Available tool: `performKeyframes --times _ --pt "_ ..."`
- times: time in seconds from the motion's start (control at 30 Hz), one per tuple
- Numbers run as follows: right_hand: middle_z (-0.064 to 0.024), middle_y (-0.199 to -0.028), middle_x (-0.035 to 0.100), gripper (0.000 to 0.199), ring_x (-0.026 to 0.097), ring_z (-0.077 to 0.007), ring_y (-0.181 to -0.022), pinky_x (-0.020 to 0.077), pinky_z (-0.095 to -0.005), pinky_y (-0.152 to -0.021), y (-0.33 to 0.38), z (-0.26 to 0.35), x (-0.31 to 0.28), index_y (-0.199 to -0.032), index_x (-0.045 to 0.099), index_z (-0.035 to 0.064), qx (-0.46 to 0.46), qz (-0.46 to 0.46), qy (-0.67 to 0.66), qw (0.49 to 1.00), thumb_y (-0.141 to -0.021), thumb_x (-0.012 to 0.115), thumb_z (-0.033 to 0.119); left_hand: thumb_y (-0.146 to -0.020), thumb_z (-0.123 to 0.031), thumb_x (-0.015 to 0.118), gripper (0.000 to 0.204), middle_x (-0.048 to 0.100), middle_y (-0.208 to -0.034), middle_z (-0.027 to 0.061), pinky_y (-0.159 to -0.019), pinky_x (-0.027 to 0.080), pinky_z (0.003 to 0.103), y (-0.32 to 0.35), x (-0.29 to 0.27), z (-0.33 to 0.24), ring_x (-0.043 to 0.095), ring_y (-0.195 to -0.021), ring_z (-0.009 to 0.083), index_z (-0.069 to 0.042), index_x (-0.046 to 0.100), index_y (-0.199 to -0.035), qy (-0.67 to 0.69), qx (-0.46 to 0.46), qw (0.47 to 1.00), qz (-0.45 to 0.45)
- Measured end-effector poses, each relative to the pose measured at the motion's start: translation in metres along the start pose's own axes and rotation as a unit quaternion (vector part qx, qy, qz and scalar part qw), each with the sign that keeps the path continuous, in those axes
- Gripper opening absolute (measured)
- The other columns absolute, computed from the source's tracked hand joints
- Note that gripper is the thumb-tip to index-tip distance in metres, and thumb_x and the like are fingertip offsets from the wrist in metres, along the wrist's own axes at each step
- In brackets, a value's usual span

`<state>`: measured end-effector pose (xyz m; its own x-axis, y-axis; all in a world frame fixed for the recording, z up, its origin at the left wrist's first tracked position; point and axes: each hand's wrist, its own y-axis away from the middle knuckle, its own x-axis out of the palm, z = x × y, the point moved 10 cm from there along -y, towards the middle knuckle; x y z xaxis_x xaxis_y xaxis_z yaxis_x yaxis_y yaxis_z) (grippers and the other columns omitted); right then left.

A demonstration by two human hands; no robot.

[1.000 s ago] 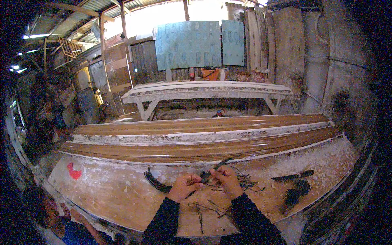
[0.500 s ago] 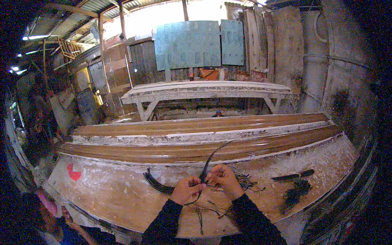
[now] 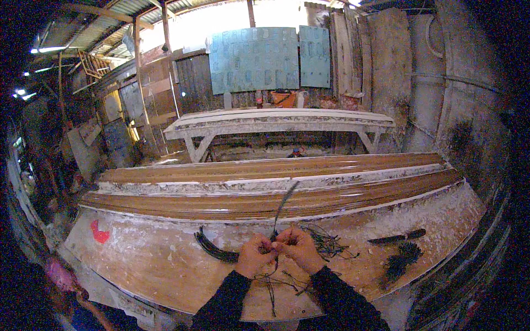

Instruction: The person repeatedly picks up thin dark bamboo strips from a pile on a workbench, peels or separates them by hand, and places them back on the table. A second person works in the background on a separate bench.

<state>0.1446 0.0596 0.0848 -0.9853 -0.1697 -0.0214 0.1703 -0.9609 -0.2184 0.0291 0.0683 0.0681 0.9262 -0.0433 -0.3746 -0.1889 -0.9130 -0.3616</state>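
Observation:
My left hand and my right hand meet over a wide brown board, both pinching a thin bundle of dark wire strands that stands up from my fingers and bends to the right. Loose ends of wire hang below my hands onto the board. A curved black bundle of wires lies just left of my left hand. A tangle of thin wires lies right of my right hand.
A dark knife-like tool and a black clump of wire lie at the board's right. A red mark is on its left. Long brown moulded strips lie behind. A white trestle table stands further back. A person crouches at lower left.
My hands have drawn closer together, and the wire bundle, which pointed off to the right, now stands nearly upright. The person at lower left has shifted.

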Motion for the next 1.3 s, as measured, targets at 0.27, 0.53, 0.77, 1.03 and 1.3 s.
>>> performKeyframes --times 0.27,0.53,0.77,1.03,1.3 --pt "0.0016 -0.067 0.055 0.020 0.049 -0.0064 -0.060 0.0407 -0.0201 -0.055 0.000 -0.003 -0.005 -0.079 0.056 0.0050 -0.025 -0.033 0.039 0.998 -0.071 0.068 0.018 -0.067 -0.011 0.068 0.020 0.055 -0.072 0.0013 -0.062 0.045 0.025 0.002 0.012 0.015 0.055 -0.069 0.0101 -0.005 0.053 -0.079 0.120 -0.046 0.991 0.028" --pt "0.0014 -0.064 0.055 0.017 0.047 -0.0049 -0.054 0.0378 -0.0185 -0.049 0.003 0.001 0.002 -0.079 0.057 0.0039 0.014 -0.002 -0.032 0.999 -0.073 0.066 0.017 -0.072 -0.010 0.064 0.016 0.056 -0.072 0.0023 -0.060 0.045 0.023 0.004 0.012 -0.001 0.055 -0.068 0.0098 -0.004 0.052 -0.081 0.088 -0.028 0.994 0.058" --pt "0.0023 -0.063 0.054 0.015 0.044 -0.0035 -0.052 0.0343 -0.0182 -0.046 0.001 -0.005 -0.002 -0.078 0.058 0.0052 0.024 -0.001 -0.039 0.999 -0.073 0.066 0.017 -0.079 -0.012 0.057 0.013 0.056 -0.071 0.0036 -0.053 0.046 0.023 0.004 0.017 0.004 0.056 -0.060 0.0109 -0.002 0.050 -0.084 0.207 -0.061 0.972 0.090" --pt "-0.0005 -0.068 0.058 0.014 0.052 -0.0078 -0.063 0.0432 -0.0228 -0.058 -0.004 -0.001 0.001 -0.078 0.060 0.0043 -0.111 0.004 0.163 0.980 -0.074 0.065 0.017 -0.079 -0.019 0.058 0.019 0.058 -0.068 0.0062 -0.050 0.047 0.024 -0.001 0.004 0.005 0.054 -0.053 0.0115 -0.002 0.052 -0.080 0.248 -0.082 0.964 0.050" --pt "0.0000 -0.071 0.058 0.013 0.052 -0.0080 -0.062 0.0425 -0.0217 -0.056 0.001 -0.003 0.004 -0.079 0.060 0.0042 -0.039 0.023 0.044 0.998 -0.075 0.063 0.016 -0.080 -0.020 0.058 0.019 0.057 -0.064 0.0039 -0.049 0.045 0.023 -0.003 0.003 0.008 0.053 -0.053 0.0101 -0.004 0.052 -0.074 0.237 -0.067 0.968 0.056"
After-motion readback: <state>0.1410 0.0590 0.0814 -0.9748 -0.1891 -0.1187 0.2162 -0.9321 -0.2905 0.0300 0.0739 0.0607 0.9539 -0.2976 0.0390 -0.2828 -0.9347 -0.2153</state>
